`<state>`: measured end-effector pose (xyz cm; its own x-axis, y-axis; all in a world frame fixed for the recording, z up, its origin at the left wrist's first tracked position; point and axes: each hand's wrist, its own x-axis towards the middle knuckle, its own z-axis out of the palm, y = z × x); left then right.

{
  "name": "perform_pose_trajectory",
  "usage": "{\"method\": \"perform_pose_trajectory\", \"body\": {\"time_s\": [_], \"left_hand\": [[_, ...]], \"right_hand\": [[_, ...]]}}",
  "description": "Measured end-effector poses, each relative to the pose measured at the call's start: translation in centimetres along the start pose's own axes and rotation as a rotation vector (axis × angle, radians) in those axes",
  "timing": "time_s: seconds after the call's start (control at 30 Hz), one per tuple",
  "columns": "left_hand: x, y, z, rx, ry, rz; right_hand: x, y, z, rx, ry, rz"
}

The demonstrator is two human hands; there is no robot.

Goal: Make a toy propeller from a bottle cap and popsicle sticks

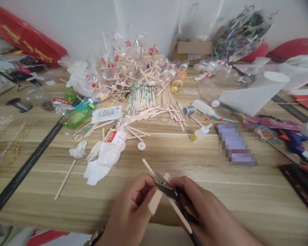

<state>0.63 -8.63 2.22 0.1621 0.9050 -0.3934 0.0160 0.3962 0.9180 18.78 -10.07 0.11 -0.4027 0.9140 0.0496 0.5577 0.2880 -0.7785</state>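
Note:
Near the front edge of the table, my left hand (137, 201) is closed on crossed wooden sticks (156, 201), one short and wide, the other long and slanting down to the right. My right hand (202, 201) grips black-handled scissors (169, 191), whose blades lie around the sticks where they cross. The long stick passes beneath the scissors, its lower end beside my right hand. Beyond the hands lie a white bottle cap (141, 146) and a clear plastic bottle (113, 147) with a red and white label.
A heap of wooden sticks (143, 92) and plastic bottles fills the back middle. A glue bottle (200, 133), a wire spool (189, 110) and a blurred-out phone (234, 143) lie to the right. Green liquid fills a bottle (75, 117) at left; a loose stick (65, 179) lies nearer.

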Motion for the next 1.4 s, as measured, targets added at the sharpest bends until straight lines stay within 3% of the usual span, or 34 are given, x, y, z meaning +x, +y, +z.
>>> {"method": "perform_pose_trajectory", "body": {"time_s": [0.17,0.3,0.43,0.67,0.87,1.1,1.4], "left_hand": [[0.1,-0.4,-0.3,0.017,-0.063,-0.021],[0.4,-1.1,-0.7,0.091,-0.144,0.059],[0.4,-1.6,-1.0,0.130,-0.177,0.060],[0.7,-1.7,-0.8,0.233,-0.159,0.142],[0.5,-1.7,-0.6,0.276,-0.133,0.152],[1.3,-1.4,-0.4,0.222,-0.130,0.163],[1.5,-1.6,-0.4,0.222,-0.155,0.137]], "right_hand": [[-0.2,-0.1,-0.1,-0.031,-0.040,0.056],[0.1,-0.7,-0.4,-0.054,-0.108,0.142],[0.2,-1.1,-0.5,-0.063,-0.111,0.134],[-0.1,-0.5,0.8,-0.134,0.010,0.074],[0.5,-0.4,0.8,-0.217,-0.083,0.084],[1.2,0.2,0.9,-0.200,-0.212,0.191],[1.4,-0.1,0.8,-0.162,-0.273,0.299]]}}
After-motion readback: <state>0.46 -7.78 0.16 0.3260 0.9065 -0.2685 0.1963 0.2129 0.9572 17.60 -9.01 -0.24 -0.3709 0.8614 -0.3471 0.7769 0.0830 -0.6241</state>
